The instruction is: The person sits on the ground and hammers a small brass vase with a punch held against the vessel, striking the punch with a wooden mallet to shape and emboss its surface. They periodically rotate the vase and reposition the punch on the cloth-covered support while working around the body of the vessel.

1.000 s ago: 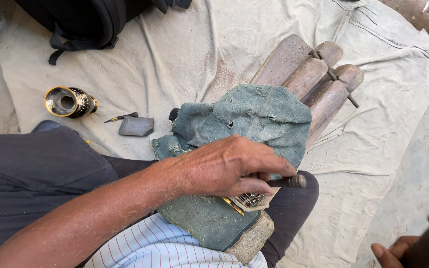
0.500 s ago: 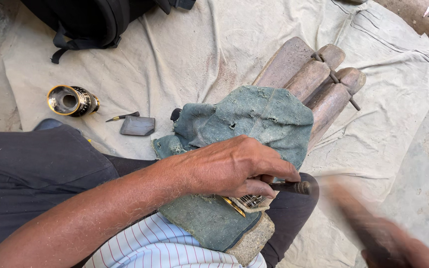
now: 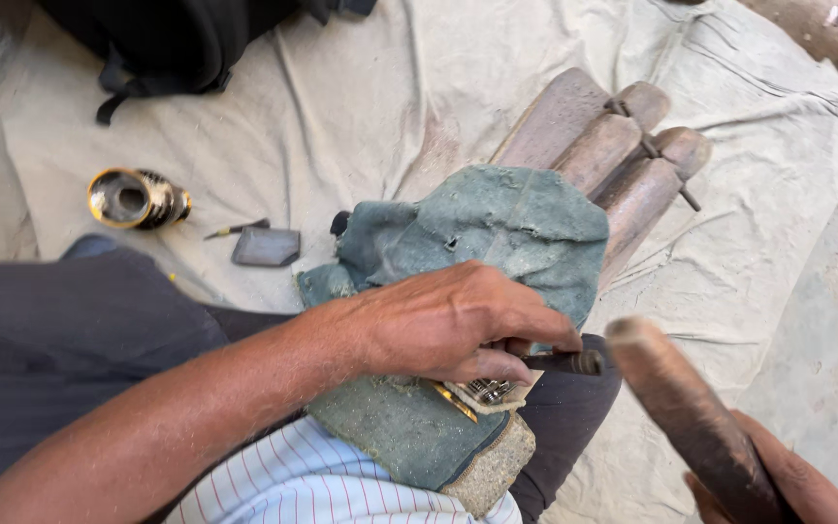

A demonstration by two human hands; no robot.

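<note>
left hand (image 3: 448,325) grips punch (image 3: 564,362), pinning workpiece (image 3: 487,390).

Daylit ground under a wrinkled pale sheet (image 3: 361,107).

- One view only, from a camera sitting on the person's head and looking steeply down over the lap.
- It is sitting close: the left hand (image 3: 458,325) is filling the middle, the right hand (image 3: 778,485) is cutting off at the lower right corner.
- The top is taking in the cloth (image 3: 361,107) spread on the ground ahead.
- No second view is sharing the scene.
</note>
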